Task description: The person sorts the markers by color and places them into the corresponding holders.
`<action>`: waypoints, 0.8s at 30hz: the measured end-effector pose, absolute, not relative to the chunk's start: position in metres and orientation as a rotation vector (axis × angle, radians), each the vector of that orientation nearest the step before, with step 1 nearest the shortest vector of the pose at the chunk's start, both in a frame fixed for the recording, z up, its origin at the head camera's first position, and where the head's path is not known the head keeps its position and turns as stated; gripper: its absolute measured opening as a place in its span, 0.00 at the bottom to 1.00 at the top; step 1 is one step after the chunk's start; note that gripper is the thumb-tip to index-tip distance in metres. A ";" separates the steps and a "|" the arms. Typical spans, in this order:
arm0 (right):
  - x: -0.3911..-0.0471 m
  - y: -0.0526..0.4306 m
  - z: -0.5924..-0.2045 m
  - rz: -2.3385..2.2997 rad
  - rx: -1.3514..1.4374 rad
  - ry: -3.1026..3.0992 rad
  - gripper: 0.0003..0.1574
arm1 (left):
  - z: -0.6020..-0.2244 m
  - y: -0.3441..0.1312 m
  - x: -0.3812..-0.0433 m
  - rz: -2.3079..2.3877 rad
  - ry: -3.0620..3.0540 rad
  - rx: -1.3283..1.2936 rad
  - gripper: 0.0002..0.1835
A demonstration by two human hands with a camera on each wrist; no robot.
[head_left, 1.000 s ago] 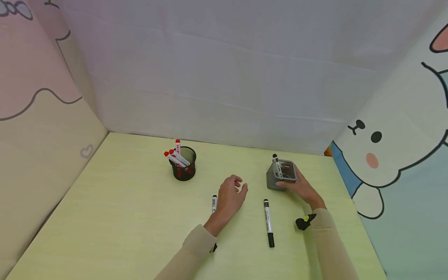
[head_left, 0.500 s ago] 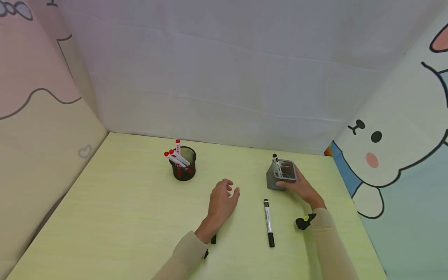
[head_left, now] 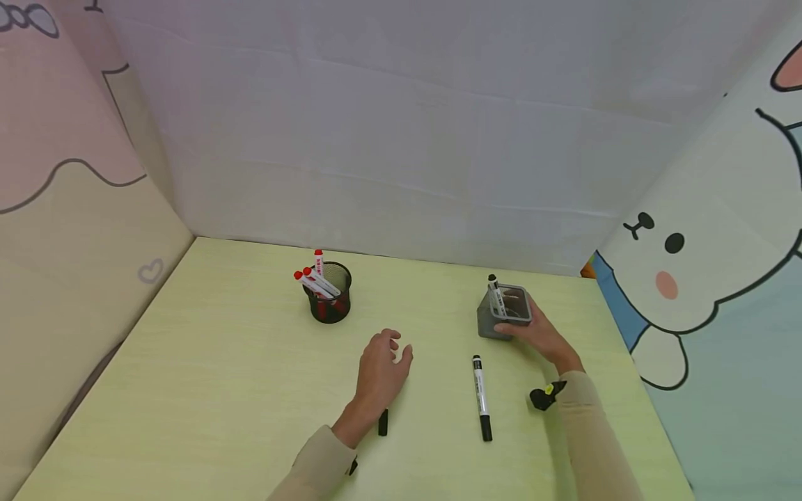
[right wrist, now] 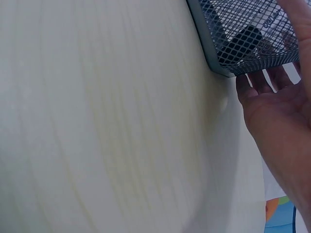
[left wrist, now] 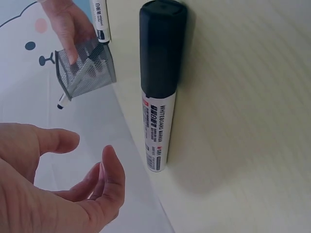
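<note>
In the head view my right hand (head_left: pixel 546 341) grips a grey square mesh pen holder (head_left: pixel 486 321) at its right side, thumb across the front. One black-capped marker (head_left: pixel 496 295) leans inside it. The right wrist view shows the fingers wrapped about the mesh (right wrist: pixel 243 29). My left hand (head_left: pixel 379 372) is held over the table with thumb and fingers apart and nothing between them. Beneath its wrist a whiteboard marker (left wrist: pixel 161 121) lies on the table, mostly hidden in the head view. Another black-and-white marker (head_left: pixel 480 396) lies between the two hands.
A round black mesh pen holder (head_left: pixel 330 311) with several red-capped markers (head_left: pixel 321 281) stands at the back left. A pale wall (head_left: pixel 401 139) closes off the back of the yellow table (head_left: pixel 207 362). Cartoon-printed panels (head_left: pixel 708 278) flank both sides.
My left hand has drawn back to the left and toward me, its fingers staying apart. My right hand keeps its grip on the square pen holder, which has stayed in place.
</note>
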State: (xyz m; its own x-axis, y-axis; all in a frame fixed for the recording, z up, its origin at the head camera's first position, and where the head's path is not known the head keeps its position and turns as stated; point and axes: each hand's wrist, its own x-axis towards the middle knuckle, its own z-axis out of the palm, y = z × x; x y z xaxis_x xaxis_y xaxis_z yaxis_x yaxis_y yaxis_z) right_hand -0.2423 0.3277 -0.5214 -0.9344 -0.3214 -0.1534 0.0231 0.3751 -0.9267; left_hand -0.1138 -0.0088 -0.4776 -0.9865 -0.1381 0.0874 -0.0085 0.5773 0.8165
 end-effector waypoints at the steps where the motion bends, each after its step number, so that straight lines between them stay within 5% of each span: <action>1: -0.242 0.327 -0.521 -1.586 -0.257 2.326 0.63 | -0.479 -0.010 -0.113 -1.367 -2.670 0.127 0.14; 24: -0.242 0.327 -0.521 -1.570 -0.255 2.336 0.64 | -0.492 -0.032 -0.093 -1.295 -2.863 0.241 0.26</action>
State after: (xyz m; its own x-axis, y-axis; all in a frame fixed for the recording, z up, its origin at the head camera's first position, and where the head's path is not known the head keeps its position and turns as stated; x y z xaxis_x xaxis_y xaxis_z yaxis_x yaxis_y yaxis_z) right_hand -0.2417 0.3271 -0.5205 -0.9349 -0.3178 -0.1583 0.0265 0.3821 -0.9238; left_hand -0.0929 -0.0322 -0.4923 -0.9882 -0.1351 -0.0720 -0.1433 0.6507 0.7457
